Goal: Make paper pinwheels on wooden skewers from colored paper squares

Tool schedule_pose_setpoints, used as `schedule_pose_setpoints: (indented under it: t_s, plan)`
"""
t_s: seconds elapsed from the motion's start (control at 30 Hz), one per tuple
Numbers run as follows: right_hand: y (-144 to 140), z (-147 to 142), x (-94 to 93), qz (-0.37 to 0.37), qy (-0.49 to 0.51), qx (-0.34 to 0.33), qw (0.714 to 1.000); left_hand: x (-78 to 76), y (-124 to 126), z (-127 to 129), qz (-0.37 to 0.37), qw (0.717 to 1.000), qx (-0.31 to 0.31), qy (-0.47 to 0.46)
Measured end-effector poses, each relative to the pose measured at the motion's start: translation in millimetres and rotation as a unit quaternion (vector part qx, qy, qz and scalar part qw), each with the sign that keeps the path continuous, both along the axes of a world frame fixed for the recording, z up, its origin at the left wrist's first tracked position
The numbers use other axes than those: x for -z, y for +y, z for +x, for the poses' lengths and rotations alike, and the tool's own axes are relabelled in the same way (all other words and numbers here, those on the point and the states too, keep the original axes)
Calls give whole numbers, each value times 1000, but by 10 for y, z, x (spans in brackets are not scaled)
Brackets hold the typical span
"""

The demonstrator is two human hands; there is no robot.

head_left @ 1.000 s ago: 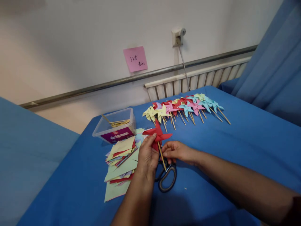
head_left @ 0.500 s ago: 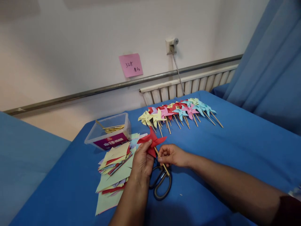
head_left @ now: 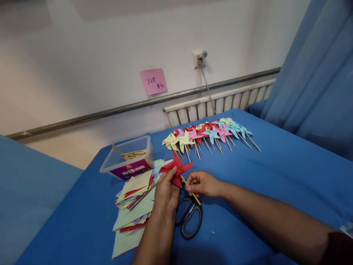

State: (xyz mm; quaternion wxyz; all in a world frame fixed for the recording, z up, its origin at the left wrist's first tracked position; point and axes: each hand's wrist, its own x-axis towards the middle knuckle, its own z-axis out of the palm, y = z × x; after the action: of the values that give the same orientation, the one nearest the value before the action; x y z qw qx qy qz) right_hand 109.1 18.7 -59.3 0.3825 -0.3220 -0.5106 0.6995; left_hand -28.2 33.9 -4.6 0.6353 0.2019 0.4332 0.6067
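The bench [head_left: 275, 176], covered w/ blue cloth, carries all the work, and things are laid in zones so each hand reaches its own side. Far behind it are the white wall, a radiator [head_left: 220, 103] and a pink note [head_left: 153, 81]; a blue curtain [head_left: 317, 73] hangs at the right.

On the far side of the bench lies a row of finished pinwheels [head_left: 209, 134], yellow, pink, red and light blue, sticks pointing to the near right. They overlap in a line, probably to keep done pieces out of the work area.

At the near left is a loose pile of paper squares [head_left: 135, 202], mostly pale yellow w/ some red. Just beyond it stands a clear plastic box [head_left: 129, 160] w/ wooden sticks [head_left: 132, 154] inside, so supply sits close to the left hand.

The scissors [head_left: 190, 217] lie flat on the cloth near the person, partly under the hands.

The red pinwheel [head_left: 176, 170] is held above the bench, between pile and scissors. The left hand [head_left: 165, 193] has its grip closed on the paper blades from below, prob. to keep them steady. The right hand [head_left: 202, 183] pinches the thin stick [head_left: 193, 194] of the pinwheel, which runs down to the near right.
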Motion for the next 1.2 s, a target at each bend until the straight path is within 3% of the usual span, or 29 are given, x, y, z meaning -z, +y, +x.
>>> schedule_pose_setpoints:
  t_s: [0.23,0.43,0.6,0.73,0.83,0.97,1.1,1.2]
  plan:
    - [-27,-84,69,12,-19,21,1000,-44,75,-92,24,999,-43,-7]
    - [-47,-103,81,20,-29,31,999,-30,61,-76,26,999,-44,3]
    - [-62,-101,40,22,-43,43,998,-47,15,-41,43,999,-10,-1]
    - [-8,-61,31,25,-48,109,993,-14,-19,-38,22,998,53,-10]
    - [105,16,54,44,-94,180,978,2,-41,-35,-8,998,54,0]
    - [317,89,103,77,-210,279,934,-20,-67,-32,17,998,-13,54]
    - [504,5,130,87,-275,304,908,-40,-80,-47,71,991,-78,86]
    - [603,-120,119,92,-337,307,885,-36,-76,-66,72,991,-83,78]
